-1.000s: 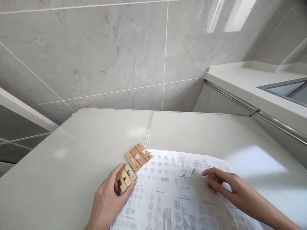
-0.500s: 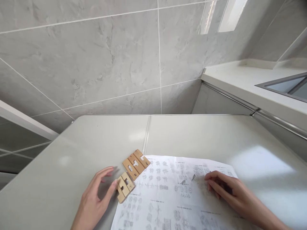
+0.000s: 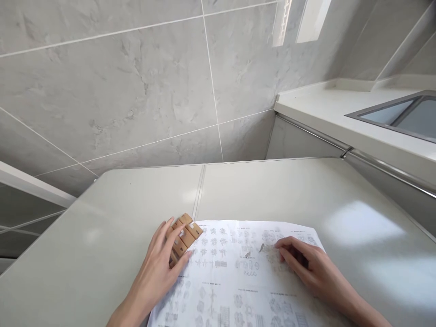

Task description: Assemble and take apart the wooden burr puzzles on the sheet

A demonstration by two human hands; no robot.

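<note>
Several flat wooden puzzle pieces [image 3: 185,234] with cut-out slots and numbers lie on the pale table [image 3: 112,236], at the left edge of a printed sheet of diagrams [image 3: 238,277]. My left hand [image 3: 160,268] lies over the nearer pieces with its fingers spread and flat, hiding part of them. My right hand [image 3: 303,265] rests on the sheet's right half, fingers slightly curled, fingertips pressing the paper near two small bird figures.
A grey tiled wall [image 3: 136,81] rises behind the table. At the right, a white counter [image 3: 334,118] holds a recessed metal sink [image 3: 398,113]. A seam [image 3: 199,195] runs down the tabletop.
My left hand let go of the small block it was holding, drew back, then came forward to lie flat over the wooden pieces. My right hand stayed on the sheet.
</note>
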